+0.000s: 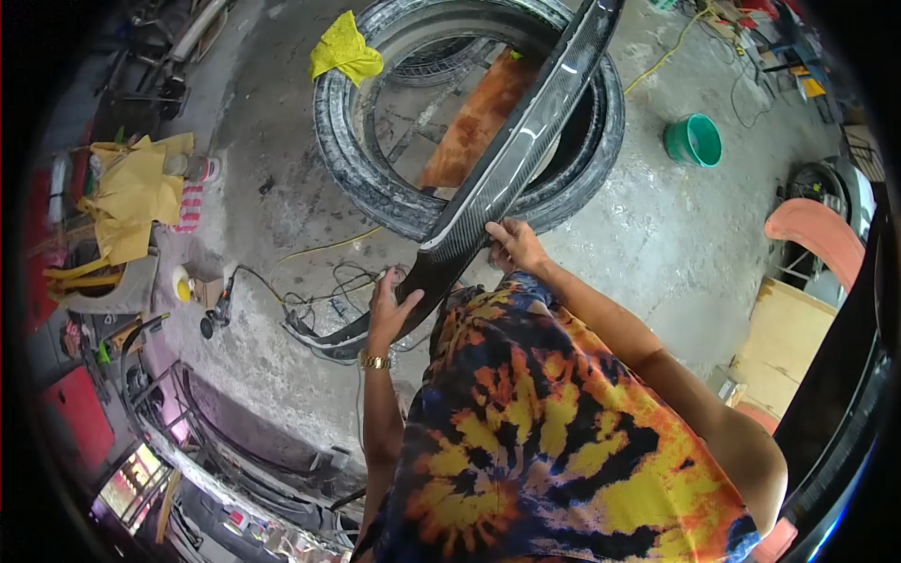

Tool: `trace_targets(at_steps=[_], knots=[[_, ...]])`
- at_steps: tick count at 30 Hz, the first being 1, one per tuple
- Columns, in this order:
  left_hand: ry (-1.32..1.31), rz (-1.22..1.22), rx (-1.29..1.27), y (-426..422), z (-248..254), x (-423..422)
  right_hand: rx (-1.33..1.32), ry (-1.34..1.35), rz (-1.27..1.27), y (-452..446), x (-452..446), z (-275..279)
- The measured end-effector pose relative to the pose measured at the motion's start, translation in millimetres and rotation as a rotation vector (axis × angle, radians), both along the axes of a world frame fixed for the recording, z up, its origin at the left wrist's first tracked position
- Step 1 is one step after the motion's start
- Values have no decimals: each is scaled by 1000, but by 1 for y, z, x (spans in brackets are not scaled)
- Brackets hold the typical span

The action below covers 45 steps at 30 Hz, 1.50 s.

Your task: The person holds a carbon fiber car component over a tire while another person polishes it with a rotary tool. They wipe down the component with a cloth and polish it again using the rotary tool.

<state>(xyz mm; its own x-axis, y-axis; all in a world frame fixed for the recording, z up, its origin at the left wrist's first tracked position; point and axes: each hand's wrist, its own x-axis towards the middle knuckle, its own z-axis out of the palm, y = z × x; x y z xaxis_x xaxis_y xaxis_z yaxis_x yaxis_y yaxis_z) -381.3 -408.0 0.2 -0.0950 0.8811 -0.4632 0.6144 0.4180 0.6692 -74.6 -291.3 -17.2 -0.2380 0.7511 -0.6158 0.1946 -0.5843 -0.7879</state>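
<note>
A long, glossy carbon-fibre car trim piece [514,159] lies slantwise across a large dusty tire [375,192], from the top of the view down to the lower left, where it curves to a narrow end. My left hand [385,308] grips its edge near the curved end, thumb on the face. Higher up, my right hand [516,246] pinches the near edge between thumb and fingers; some fingertips are hidden under the piece. On the tire's upper left rim hangs a yellow cloth [345,52]. A reddish-brown wooden board [474,127] shows inside the tire's ring.
A green bucket [693,141] stands on the concrete floor at the right. Tangled cords [343,281] and a corded power tool [220,311] lie at the left. Yellowish sheets [141,192] are heaped farther left. An orange curved panel [815,233] is at the far right.
</note>
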Motion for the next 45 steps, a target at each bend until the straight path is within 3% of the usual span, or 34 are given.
trace_targets(at_steps=[8,13,18,28,32,41,45], knots=[[-43,-296,-63,-24,-3,-56,-58,-111,-133,-9,-14,21],[-125,-278,-94,-28,-6,-63,-72,-165,-171,-15,-24,25],[-87,-258,88,-35,-7,-62,-105,-178,-202,-17,-30,29],[21,-270,204,-38,6,-65,-77,-233,-231,-20,-43,46],[-53,-291,110,-29,2,-72,-112,-231,-236,-19,-50,44],[-24,-303,195,-6,12,-103,-79,-223,-250,-11,-71,33],[-83,-321,123,4,-12,-113,-49,-235,-285,-10,-80,25]])
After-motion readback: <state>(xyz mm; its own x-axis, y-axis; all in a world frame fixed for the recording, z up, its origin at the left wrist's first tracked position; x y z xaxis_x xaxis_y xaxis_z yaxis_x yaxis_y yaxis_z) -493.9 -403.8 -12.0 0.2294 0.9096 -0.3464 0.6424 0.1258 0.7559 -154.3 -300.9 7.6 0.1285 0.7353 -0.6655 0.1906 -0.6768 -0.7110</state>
